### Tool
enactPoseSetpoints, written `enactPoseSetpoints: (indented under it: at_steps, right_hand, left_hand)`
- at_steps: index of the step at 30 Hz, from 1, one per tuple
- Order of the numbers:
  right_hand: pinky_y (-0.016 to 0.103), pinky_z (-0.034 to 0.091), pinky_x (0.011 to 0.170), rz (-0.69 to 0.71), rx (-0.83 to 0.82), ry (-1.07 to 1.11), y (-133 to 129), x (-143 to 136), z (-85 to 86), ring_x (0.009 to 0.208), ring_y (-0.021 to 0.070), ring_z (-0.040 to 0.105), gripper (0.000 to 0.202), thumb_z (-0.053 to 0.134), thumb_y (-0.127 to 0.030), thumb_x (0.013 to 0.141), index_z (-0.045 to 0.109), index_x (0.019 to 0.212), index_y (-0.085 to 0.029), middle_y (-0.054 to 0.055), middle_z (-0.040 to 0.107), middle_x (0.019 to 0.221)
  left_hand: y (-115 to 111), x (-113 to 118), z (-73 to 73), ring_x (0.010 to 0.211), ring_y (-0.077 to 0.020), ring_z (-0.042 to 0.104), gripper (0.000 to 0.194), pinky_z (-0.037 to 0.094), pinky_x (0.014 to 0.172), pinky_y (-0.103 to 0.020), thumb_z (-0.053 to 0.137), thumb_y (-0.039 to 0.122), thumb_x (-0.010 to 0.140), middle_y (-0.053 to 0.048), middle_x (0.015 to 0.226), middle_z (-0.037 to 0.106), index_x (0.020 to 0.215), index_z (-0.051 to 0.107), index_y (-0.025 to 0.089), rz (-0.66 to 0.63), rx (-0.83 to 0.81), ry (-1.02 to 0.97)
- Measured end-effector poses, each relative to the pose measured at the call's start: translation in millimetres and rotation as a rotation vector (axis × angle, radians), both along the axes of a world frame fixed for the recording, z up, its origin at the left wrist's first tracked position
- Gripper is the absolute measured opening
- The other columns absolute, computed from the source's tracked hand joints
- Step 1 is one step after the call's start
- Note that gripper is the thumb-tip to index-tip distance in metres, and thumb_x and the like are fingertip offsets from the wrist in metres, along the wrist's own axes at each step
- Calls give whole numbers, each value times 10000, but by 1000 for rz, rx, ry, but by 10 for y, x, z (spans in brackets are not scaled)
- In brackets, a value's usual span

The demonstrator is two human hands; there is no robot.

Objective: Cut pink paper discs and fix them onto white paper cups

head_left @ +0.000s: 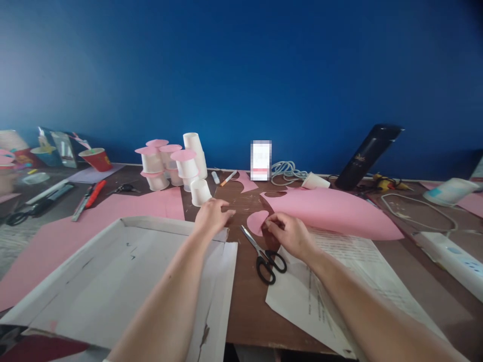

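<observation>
A round piece of pink paper (257, 221) is at the middle of the table, its right edge pinched in the fingers of my right hand (289, 232). My left hand (211, 217) is stretched out just in front of a small white paper cup (200, 193), thumb and fingers apart and nothing in them. Whether its fingertips touch the cup I cannot tell. Scissors with black handles (264, 257) lie below the pink circle, blades pointing away from me. Behind the left hand stand stacked paper cups (184, 163) with pink discs between and on top of them.
A shallow white box lid (151, 261) lies at the left on pink paper (158, 203). Cut pink paper (324, 208) and printed sheets (347, 256) spread on the right. A black bottle (368, 157) leans against the blue wall. A power strip (455, 259) lies far right.
</observation>
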State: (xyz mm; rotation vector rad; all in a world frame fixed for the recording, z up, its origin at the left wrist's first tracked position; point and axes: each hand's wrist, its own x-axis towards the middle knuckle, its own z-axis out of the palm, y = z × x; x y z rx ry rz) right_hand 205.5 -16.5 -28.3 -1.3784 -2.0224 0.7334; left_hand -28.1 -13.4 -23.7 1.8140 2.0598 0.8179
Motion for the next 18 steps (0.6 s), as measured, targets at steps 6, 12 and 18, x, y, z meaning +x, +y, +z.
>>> enactPoseSetpoints:
  at_steps: [6,12,18]
  right_hand:
    - [261,428,632,-12,52,58,-19,-7,-4,643,156,603,216,511,-374,868,643,842,-205,8,696,763]
    - [237,427,610,2,-59,306,-84,-61,93,627,131,581,208,556,-365,843,652,830,-181,6,673,716]
    - [194,217,389,22,-536,652,-100,-107,179,407,57,373,295,637,-378,771,680,969,-164,-47,512,521]
  left_hand:
    - [20,41,-77,910,-230,615,207,454,767,-320,638,304,733,-88,996,657,900,695,197,-16,-50,111]
    - [-124,278,44,853,-181,618,183,469,758,-297,574,264,818,-30,963,669,988,620,215,-171,227,29]
    - [-254,549,35,912,-178,608,225,482,812,-307,553,239,863,-35,1044,650,1082,602,246,-422,427,29]
